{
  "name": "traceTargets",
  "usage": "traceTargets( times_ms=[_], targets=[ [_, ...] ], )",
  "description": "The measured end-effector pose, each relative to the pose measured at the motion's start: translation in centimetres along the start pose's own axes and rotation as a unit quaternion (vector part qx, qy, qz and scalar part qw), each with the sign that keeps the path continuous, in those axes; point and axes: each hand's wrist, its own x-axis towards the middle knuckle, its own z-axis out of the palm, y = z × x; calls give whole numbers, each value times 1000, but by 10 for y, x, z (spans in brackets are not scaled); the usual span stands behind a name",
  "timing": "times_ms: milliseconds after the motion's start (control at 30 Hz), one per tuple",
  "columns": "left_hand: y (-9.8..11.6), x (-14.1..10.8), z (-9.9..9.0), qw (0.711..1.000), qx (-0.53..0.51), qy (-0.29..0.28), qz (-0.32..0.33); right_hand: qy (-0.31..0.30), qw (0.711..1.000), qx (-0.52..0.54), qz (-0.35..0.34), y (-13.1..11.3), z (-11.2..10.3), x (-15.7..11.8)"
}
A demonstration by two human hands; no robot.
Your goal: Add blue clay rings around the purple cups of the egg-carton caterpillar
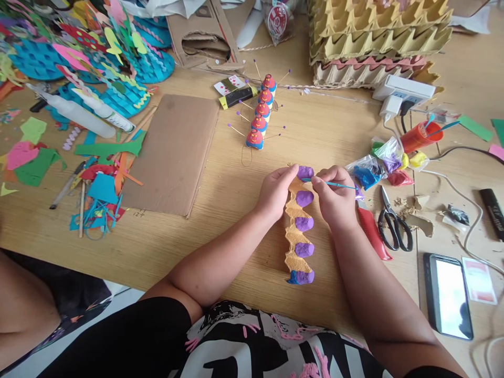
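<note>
Head view: down over the desk point(232, 184), with both hands at the far end of the egg-carton strip point(293, 235).
Blue tool point(340, 185): apparently in use on the purple coating of the far cup point(305, 172); best worked in short, light strokes, low and nearly flat, to avoid gouging the soft-looking surface.
Right grip point(336, 197): pinched around the blue tool, near its working end; good for fine control, best steered from the fingers rather than the wrist.
Left grip point(277, 189): clasping the egg-carton strip at its far end, thumb toward the left of the far cup, other fingers mostly hidden; best firm but gentle, with buckling of the carton a likely risk.
Tool contact: at the far cup; pressing or just above, cannot tell.
Purple cups point(304, 224): five in a row, far cup included; best spared any brush of the right palm, for fear of smears.
Strip position: between the arms, lengthwise from the left grip toward the near edge of the desk; far end just left of the right grip.
Blue patch point(293, 276): beside the nearest purple cup, well apart from both hands.
</note>
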Motion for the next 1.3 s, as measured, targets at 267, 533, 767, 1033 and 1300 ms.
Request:
traceTargets(
  times_ms=[267,533,767,1033,1300],
  targets=[
    [-2,1,-2,1000,-10,3,-2,13,1000,-8,2,3,0,0],
    [1,-1,2,999,-28,12,-13,14,997,-73,-27,0,1,-2],
    [2,-1,2,999,-32,7,-17,8,998,-54,-32,-3,3,-4],
    [4,-1,2,999,-32,24,-36,-3,997,-74,-22,-6,2,-5],
    [2,0,2,995,-70,20,-68,-16,999,-24,-26,-5,2,-2]
  ],
)
